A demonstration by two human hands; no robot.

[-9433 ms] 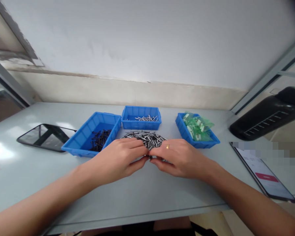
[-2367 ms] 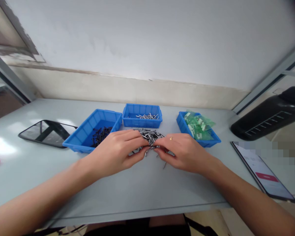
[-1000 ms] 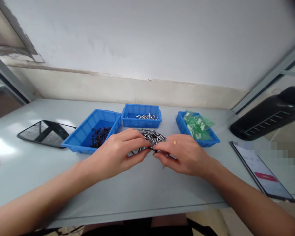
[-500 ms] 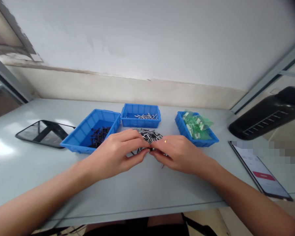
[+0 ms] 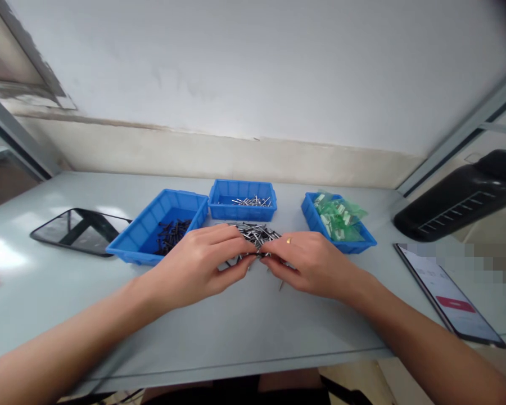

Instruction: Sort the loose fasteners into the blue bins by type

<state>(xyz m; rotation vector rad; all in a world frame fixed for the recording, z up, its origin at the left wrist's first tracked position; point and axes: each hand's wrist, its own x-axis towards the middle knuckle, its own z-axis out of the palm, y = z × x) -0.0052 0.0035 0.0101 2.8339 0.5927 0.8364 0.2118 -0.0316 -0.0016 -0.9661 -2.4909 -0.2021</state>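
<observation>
My left hand (image 5: 208,261) and my right hand (image 5: 306,261) meet fingertip to fingertip low over the table. Both are closed in a pinch on a small dark piece (image 5: 260,255), whose exact kind is too small to make out. Right behind and partly beneath the fingers lies a loose pile of thin silver metal pins (image 5: 259,232), partly hidden by the hands. A blue bin (image 5: 135,239) of black pin-like pieces (image 5: 171,236) stands close to my left hand.
Behind the pile, another blue bin (image 5: 242,212) holds silver pins. To the right stands a blue bin (image 5: 356,246) of green packets (image 5: 339,216). A black bottle (image 5: 455,199) and a phone (image 5: 451,298) are at far right, a black-framed mirror-like panel (image 5: 78,230) at left.
The hands stay almost in place, fingertips still pinched together with slight finger movement. The whole view has shifted very slightly.
</observation>
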